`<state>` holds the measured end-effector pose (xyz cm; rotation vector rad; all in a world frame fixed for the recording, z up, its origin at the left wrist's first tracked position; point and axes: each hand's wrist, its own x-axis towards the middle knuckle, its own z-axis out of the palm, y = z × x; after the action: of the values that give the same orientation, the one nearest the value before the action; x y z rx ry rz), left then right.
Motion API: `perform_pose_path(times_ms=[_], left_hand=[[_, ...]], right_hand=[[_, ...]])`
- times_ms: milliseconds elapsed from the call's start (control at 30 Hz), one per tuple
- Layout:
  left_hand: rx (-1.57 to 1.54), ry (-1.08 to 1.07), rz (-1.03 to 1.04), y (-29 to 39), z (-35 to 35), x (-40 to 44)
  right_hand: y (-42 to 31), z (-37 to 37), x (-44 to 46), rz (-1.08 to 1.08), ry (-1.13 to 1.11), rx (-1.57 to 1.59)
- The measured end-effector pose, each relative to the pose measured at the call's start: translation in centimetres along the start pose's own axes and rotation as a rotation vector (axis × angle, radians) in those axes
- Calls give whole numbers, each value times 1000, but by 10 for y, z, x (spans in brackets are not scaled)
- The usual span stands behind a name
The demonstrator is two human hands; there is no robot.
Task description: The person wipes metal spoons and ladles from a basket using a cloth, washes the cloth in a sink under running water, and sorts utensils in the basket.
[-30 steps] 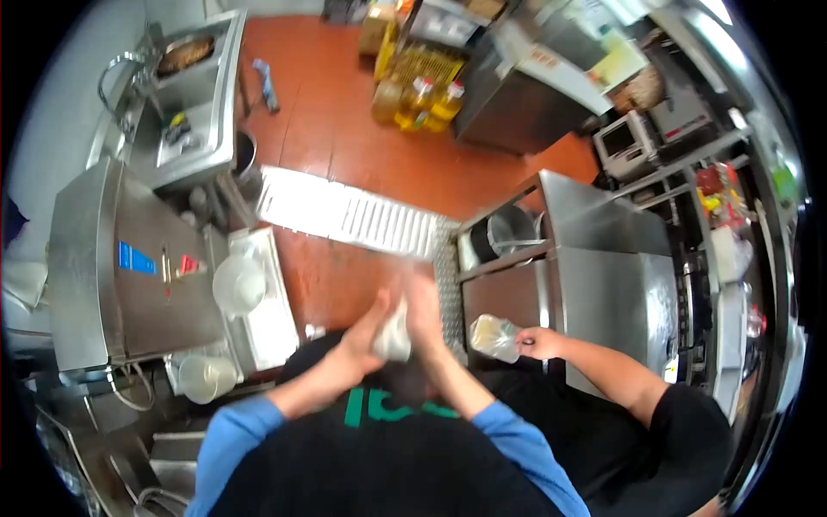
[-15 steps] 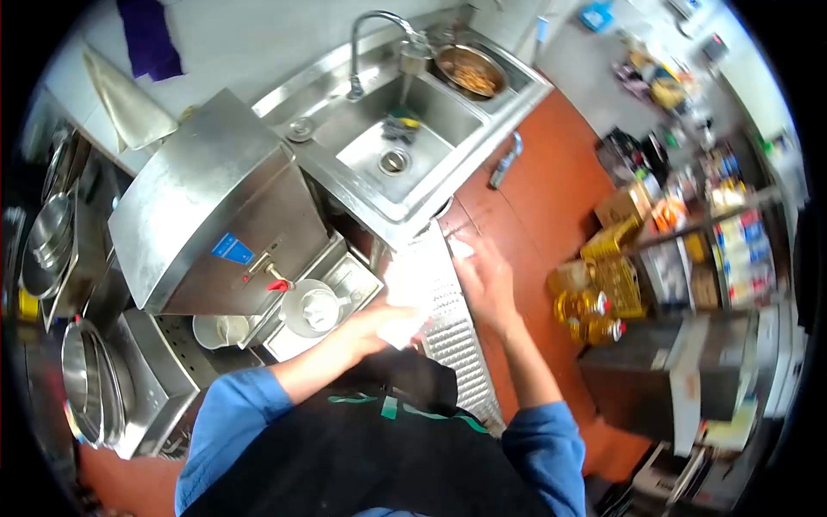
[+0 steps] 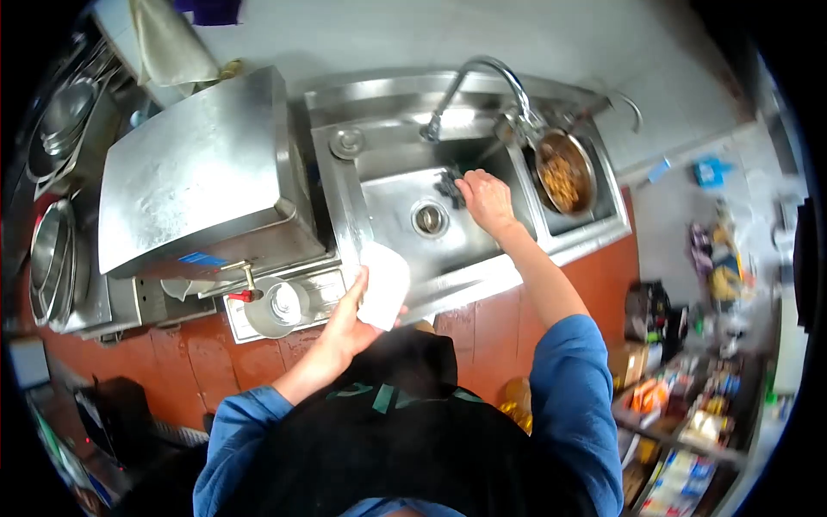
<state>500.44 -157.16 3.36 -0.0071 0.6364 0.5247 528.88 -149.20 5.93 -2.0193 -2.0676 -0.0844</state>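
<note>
Resting in left hand — white item

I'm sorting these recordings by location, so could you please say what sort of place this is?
Most likely a working kitchen, perhaps a restaurant's: it has a steel sink, a curved faucet, and a metal bowl of what looks like food.

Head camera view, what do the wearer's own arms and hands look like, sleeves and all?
The left sleeve and right sleeve are plain blue, both ending short of the wrist, so some forearm is uncovered. The left hand and right hand are bare, with no gloves or watch visible.
</note>
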Motion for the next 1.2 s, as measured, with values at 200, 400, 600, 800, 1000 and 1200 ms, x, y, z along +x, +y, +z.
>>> perform_pose_path(times_ms=[200,400,600,800,1000,1200], left_hand=[[-309,-20,442,-53,3,32],[-467,153,615,-119,48,105],[-480,497,785,-136,110,125],[-86,906,907,-116,98,193],[902,1504,746,-108,156,221],[465,1357,1229,-101,144,229]], right_hand=[[104,127,130,-446,-26,-252],[51,96,183,-727,-96,35],[77,98,140,-758,-144,663],[136,116,2,437,-1510,1626],[115,107,-25,421,-1488,1760],[159,170,-42,-259,-860,791]])
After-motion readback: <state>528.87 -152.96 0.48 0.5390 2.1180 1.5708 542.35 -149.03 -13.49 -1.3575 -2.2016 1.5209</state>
